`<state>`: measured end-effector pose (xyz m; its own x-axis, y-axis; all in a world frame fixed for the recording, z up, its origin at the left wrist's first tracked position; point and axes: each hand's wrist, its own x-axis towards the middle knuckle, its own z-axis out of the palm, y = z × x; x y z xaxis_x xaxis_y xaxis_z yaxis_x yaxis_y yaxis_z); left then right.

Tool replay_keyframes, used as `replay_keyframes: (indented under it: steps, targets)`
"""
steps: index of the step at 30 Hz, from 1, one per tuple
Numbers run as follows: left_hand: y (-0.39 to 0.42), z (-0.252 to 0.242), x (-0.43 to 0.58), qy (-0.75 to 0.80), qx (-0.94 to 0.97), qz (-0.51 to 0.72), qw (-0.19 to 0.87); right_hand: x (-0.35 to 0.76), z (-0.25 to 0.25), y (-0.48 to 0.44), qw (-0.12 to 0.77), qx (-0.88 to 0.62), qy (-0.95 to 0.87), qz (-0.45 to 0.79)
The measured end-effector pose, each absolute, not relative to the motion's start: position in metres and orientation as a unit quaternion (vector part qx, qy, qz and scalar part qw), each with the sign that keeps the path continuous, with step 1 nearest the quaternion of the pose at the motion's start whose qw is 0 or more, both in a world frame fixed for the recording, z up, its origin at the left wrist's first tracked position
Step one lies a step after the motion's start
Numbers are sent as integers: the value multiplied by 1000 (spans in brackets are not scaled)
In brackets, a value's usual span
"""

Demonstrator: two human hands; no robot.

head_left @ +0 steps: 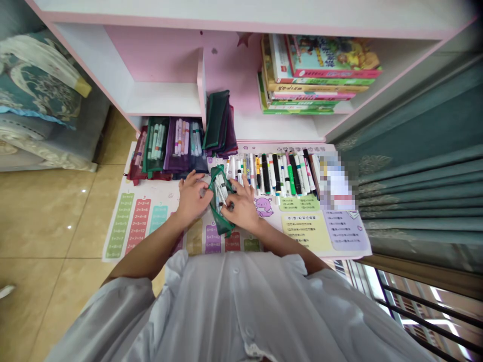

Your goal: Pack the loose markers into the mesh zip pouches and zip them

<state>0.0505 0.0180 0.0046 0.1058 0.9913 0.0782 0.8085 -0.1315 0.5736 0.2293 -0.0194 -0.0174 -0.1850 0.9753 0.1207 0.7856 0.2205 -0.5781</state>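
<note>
A green mesh pouch (223, 224) with several white markers (220, 190) in it lies in front of me on the patterned desk mat. My left hand (193, 198) pinches its left edge between thumb and index finger, the other fingers raised. On the opposite side, my right hand (243, 205) has its thumb and fingers closed on the pouch's right edge, beside the markers. The exact grip of the right fingertips is partly hidden. Just right of the pouch runs a row of loose markers and pens (277, 173) in mixed colours.
Filled mesh pouches in red, green (153, 146), purple (171, 151) and blue lie at the back left. A stack of flat dark pouches (219, 123) leans against the shelf divider (201, 85). Books (317, 75) are piled on the shelf; a curtain (415, 166) hangs at right.
</note>
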Motion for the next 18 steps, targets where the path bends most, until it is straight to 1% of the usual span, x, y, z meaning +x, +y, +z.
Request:
replay_keyframes:
  steps: [9, 15, 18]
  targets:
    - [18, 3, 50, 623, 721, 233, 194, 231, -25, -20, 245, -578, -755, 189]
    - [18, 3, 49, 623, 722, 230, 195, 241, -27, -14, 305, -566, -752, 147]
    - [18, 4, 48, 627, 721, 216, 198, 251, -26, -6, 319, -574, -746, 110]
